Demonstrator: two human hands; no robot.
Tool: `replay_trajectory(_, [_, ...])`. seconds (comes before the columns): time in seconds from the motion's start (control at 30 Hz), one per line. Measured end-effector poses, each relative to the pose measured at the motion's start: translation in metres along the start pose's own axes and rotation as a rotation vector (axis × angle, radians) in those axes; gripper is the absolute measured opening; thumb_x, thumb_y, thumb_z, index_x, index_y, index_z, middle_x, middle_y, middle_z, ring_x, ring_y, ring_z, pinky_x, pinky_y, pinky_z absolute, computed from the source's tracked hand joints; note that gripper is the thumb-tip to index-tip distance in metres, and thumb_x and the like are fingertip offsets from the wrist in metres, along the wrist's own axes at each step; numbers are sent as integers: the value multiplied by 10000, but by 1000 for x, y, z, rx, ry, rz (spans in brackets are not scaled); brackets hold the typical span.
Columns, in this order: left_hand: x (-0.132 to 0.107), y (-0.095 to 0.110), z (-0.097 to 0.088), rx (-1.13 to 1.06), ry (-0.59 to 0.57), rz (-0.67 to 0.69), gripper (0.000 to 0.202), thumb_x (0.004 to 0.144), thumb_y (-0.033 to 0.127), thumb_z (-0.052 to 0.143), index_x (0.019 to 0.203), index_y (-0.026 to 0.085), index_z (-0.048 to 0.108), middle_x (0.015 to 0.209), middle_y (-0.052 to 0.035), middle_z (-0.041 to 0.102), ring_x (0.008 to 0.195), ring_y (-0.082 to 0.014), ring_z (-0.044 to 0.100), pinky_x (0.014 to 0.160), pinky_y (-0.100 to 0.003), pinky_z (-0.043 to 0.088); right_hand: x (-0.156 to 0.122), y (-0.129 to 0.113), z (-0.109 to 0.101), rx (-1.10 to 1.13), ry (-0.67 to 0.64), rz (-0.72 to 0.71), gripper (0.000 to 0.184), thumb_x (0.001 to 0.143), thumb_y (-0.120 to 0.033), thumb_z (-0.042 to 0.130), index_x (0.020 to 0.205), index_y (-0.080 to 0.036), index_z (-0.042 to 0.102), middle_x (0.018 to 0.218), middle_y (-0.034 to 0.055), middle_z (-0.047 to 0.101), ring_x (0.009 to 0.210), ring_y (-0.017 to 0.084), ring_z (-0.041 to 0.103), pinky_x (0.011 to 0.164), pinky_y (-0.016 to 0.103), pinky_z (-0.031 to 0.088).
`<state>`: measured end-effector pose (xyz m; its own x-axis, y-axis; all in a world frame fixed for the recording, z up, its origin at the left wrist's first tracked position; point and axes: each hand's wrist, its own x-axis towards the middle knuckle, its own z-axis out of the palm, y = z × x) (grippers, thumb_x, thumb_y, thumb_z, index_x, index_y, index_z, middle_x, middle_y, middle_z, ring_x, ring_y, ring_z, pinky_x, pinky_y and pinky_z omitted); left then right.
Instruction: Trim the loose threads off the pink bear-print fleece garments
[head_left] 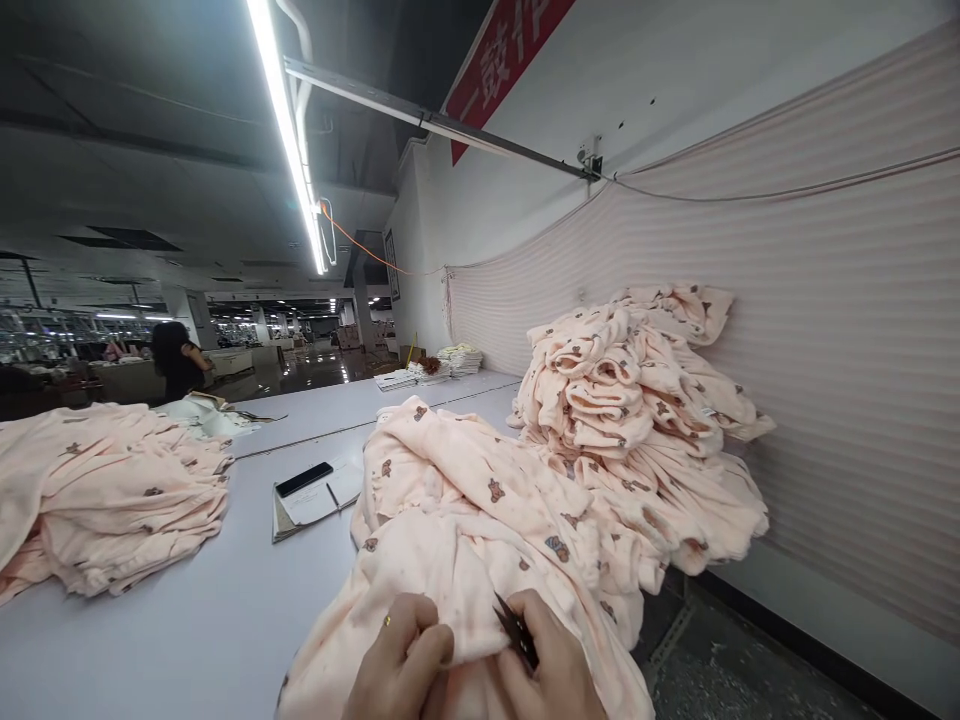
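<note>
A pale pink fleece garment (442,545) printed with small bears lies bunched in front of me on the table. My left hand (405,660) is closed, thumb and fingers pinching a fold of it near the bottom of the view. Small dark thread snips (517,632) sit in my right hand (551,665), blades pointing up and to the left beside the cloth. Right-hand fingers wrap round the snips and rest against the same garment. The fingertips' exact hold on the fabric is partly hidden.
A tall heap of matching pink garments (622,400) stands at right against a striped cloth wall covering (847,350). Another pink pile (112,500) is at left. A notebook (315,505) with a phone (304,479) and pen (333,495) lies between. Far left, a person (178,360) stands.
</note>
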<state>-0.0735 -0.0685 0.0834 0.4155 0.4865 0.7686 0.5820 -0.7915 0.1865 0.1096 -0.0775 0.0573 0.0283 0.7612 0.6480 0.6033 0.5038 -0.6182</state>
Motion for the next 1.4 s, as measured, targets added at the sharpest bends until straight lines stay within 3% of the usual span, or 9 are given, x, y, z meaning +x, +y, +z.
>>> replay_trajectory(0.17, [-10, -6, 2, 114, -7, 156, 251, 700, 178, 653, 639, 221, 414, 672, -12, 440, 741, -196, 457, 630, -301, 460, 1, -12, -35, 146, -293, 29, 150, 806, -313, 602, 914, -223, 656, 799, 16, 653, 734, 171, 636, 650, 218, 486])
replay_trajectory(0.33, [-11, -5, -3, 113, 49, 183, 220, 674, 160, 700, 613, 219, 497, 665, -27, 504, 875, -249, 534, 737, -333, 495, -6, -21, -31, 33, -215, -58, 224, 821, -289, 604, 1039, -249, 636, 869, 33, 673, 748, 167, 674, 651, 194, 520])
replay_trajectory(0.43, [-5, -4, -8, -99, 12, -32, 119, 727, 202, 669, 685, 239, 564, 752, -40, 605, 1007, -278, 561, 872, -376, 476, -6, -19, -14, 31, -36, -46, 307, 769, -254, 617, 1074, -262, 586, 882, 24, 672, 734, 172, 679, 630, 200, 532])
replay_trajectory(0.57, [14, 2, -13, -571, -105, -665, 249, 867, 409, 490, 1060, 260, 541, 691, 15, 610, 634, -168, 577, 590, -269, 475, 8, -16, -4, 25, 131, 30, 151, 749, -137, 478, 825, -244, 553, 712, -17, 613, 609, 149, 608, 556, 211, 470])
replay_trajectory(0.63, [23, 5, -14, -699, -84, -804, 340, 844, 503, 496, 1054, 238, 530, 617, 41, 558, 573, -148, 531, 541, -243, 433, 13, -17, -4, 74, 164, 110, 69, 753, -168, 509, 754, -236, 522, 641, -33, 567, 573, 143, 565, 532, 210, 440])
replay_trajectory(0.87, [31, 1, -17, -690, -86, -855, 311, 798, 521, 558, 930, 243, 607, 834, 8, 657, 875, -190, 584, 765, -249, 461, -1, -17, 14, 396, -30, 104, 267, 705, -348, 678, 961, -274, 663, 786, -1, 637, 675, 170, 636, 595, 211, 509])
replay_trajectory(0.97, [32, 1, -20, -848, -105, -876, 299, 792, 511, 569, 960, 267, 605, 944, 12, 683, 997, -203, 597, 892, -282, 455, 6, -15, 11, 308, -17, 80, 302, 790, -280, 583, 1082, -287, 658, 929, 37, 660, 813, 187, 667, 709, 241, 533])
replay_trajectory(1.1, [34, 4, -23, -1131, -116, -949, 300, 798, 481, 581, 1024, 284, 576, 916, 20, 700, 926, -203, 649, 854, -321, 503, 17, -13, -9, 199, -45, 48, 312, 799, -308, 603, 1102, -243, 640, 1026, 70, 690, 953, 224, 655, 820, 284, 535])
replay_trajectory(1.4, [33, 7, -23, -1059, -153, -988, 290, 796, 419, 579, 1044, 276, 624, 970, 11, 701, 997, -194, 614, 907, -291, 463, 10, -23, -24, -166, -42, -183, 245, 891, -243, 495, 1083, -260, 647, 905, 51, 724, 776, 208, 689, 676, 269, 541])
